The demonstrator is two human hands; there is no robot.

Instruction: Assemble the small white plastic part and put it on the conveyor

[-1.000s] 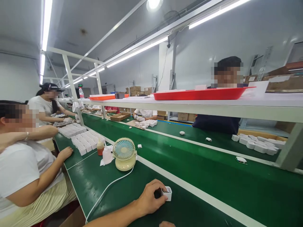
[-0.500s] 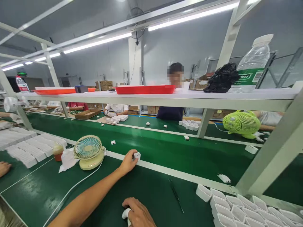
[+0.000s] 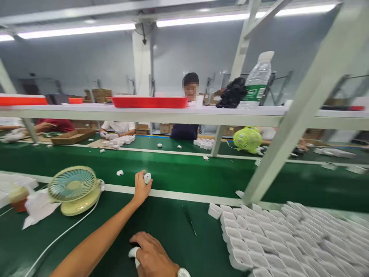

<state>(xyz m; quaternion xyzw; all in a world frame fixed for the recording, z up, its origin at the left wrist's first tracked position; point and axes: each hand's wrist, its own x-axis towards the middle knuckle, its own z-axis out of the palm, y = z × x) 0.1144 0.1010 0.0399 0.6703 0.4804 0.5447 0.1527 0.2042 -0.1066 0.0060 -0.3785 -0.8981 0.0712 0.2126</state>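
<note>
Meanwhile our left hand [image 3: 141,187] reached out to the white strip beside the green belt [image 3: 184,175], its fingers [image 3: 143,175] closed on a small white part [image 3: 147,177]. Our right hand [image 3: 152,257] rested near us on the table [image 3: 173,231], fingers curled around another white piece [image 3: 133,252], just left of the white trays [image 3: 259,238].

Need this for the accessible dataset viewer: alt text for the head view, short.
A person's left hand reaches forward holding a small white part over the green conveyor belt, while the right hand rests on another white piece near the bottom edge. A cream desk fan stands left; rows of white trays lie right.
</note>
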